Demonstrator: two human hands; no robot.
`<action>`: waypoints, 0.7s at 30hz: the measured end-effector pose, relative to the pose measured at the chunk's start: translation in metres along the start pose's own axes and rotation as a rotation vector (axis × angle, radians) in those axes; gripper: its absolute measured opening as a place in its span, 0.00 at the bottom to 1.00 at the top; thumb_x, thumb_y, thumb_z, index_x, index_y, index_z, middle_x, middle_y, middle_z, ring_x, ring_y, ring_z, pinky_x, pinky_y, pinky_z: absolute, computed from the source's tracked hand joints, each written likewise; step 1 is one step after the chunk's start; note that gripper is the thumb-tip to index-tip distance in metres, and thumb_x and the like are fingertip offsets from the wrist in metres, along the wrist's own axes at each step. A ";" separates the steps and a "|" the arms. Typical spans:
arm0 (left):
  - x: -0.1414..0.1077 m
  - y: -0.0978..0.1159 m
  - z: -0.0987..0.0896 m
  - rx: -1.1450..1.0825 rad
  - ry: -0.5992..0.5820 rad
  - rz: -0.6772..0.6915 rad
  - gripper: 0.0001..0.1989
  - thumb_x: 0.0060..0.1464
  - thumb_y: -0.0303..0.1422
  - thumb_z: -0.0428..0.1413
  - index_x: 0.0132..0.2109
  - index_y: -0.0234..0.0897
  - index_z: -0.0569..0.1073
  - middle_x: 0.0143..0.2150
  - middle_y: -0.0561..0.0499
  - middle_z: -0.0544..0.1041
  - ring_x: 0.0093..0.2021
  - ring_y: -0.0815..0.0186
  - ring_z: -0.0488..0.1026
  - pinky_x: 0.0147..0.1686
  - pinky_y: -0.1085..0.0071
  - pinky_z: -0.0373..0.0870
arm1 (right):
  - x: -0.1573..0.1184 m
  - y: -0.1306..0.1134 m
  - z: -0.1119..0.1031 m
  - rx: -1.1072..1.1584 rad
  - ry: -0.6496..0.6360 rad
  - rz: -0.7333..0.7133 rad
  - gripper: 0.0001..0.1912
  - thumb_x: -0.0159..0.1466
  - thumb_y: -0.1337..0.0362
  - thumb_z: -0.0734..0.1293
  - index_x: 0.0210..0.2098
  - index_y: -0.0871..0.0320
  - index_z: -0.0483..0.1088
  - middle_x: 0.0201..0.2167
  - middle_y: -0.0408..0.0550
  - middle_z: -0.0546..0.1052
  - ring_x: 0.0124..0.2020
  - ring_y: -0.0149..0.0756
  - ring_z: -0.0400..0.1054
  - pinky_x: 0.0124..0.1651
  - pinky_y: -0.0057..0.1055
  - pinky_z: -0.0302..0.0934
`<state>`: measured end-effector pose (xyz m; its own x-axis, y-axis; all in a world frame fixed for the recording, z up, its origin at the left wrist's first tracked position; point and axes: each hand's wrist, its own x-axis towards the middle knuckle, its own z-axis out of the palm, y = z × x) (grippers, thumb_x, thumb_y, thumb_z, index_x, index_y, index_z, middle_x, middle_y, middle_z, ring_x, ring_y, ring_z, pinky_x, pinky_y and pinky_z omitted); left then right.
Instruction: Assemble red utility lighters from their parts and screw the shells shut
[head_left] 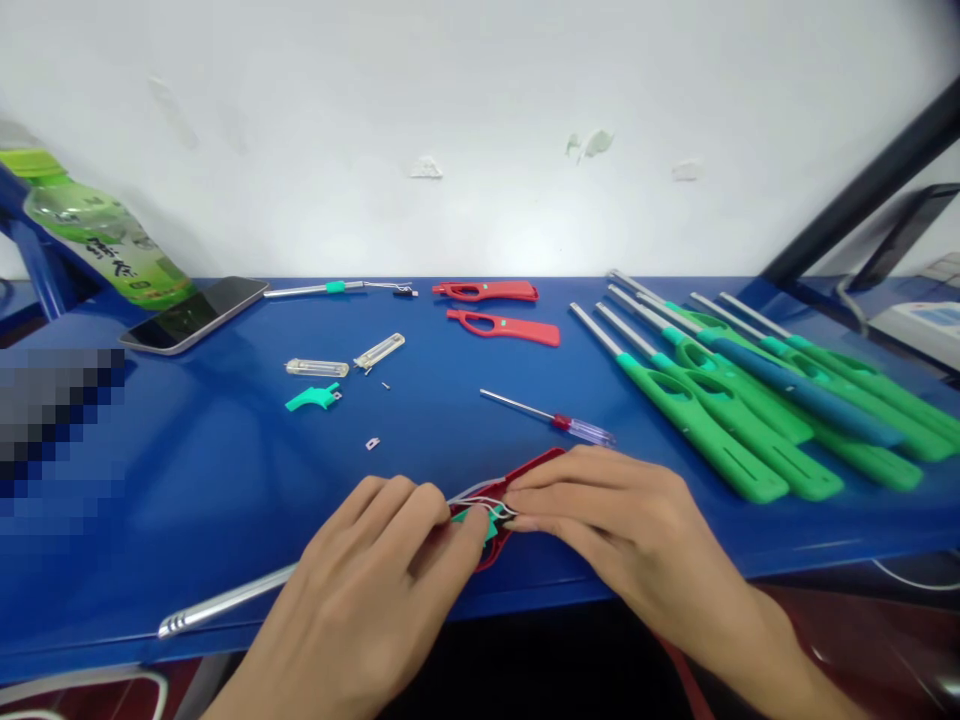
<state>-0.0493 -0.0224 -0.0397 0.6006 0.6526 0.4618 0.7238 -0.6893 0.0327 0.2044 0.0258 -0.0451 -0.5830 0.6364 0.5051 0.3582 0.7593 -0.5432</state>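
At the table's front edge, my left hand [375, 580] is closed on an opened red lighter shell [536, 465]. Its thumb presses near a green trigger [493, 532] inside the shell, and a silver lighter tube [225, 602] sticks out to the left beneath this hand. Thin white wires [487, 490] run over the trigger. With fingertips pinched together, my right hand [637, 520] grips the wire ends at the shell's middle; what else lies between those fingers is hidden. A screwdriver [585, 430] with a clear purple handle lies just beyond the right hand.
Several green lighters [712, 430] lie to the right. Red shell halves [510, 328], clear fuel tanks [317, 368], a loose green trigger [313, 397], a small metal piece [373, 443] and another tube [315, 290] lie farther back. A phone [196, 315] and bottle [112, 240] are at left.
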 end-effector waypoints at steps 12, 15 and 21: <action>0.005 0.006 -0.003 0.005 -0.013 -0.065 0.19 0.79 0.26 0.40 0.49 0.34 0.76 0.37 0.50 0.72 0.35 0.62 0.65 0.35 0.63 0.62 | -0.009 -0.004 -0.004 -0.188 -0.070 -0.047 0.11 0.77 0.68 0.67 0.56 0.56 0.80 0.49 0.47 0.85 0.46 0.38 0.77 0.51 0.37 0.72; 0.004 0.005 -0.003 0.005 -0.006 -0.037 0.18 0.79 0.25 0.41 0.53 0.34 0.76 0.38 0.50 0.72 0.36 0.62 0.64 0.35 0.63 0.61 | -0.012 -0.004 -0.006 -0.239 -0.123 -0.045 0.13 0.77 0.66 0.67 0.59 0.56 0.78 0.50 0.49 0.83 0.47 0.41 0.76 0.53 0.41 0.71; 0.003 0.002 0.003 -0.001 0.059 0.003 0.18 0.77 0.23 0.41 0.55 0.34 0.76 0.38 0.50 0.73 0.37 0.62 0.65 0.36 0.63 0.61 | -0.010 0.003 -0.009 -0.112 -0.143 -0.004 0.20 0.76 0.74 0.66 0.61 0.49 0.77 0.44 0.43 0.81 0.42 0.34 0.74 0.44 0.31 0.69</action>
<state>-0.0447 -0.0210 -0.0411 0.5818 0.6308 0.5134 0.7217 -0.6915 0.0318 0.2179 0.0228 -0.0463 -0.6793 0.6134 0.4029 0.4296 0.7775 -0.4593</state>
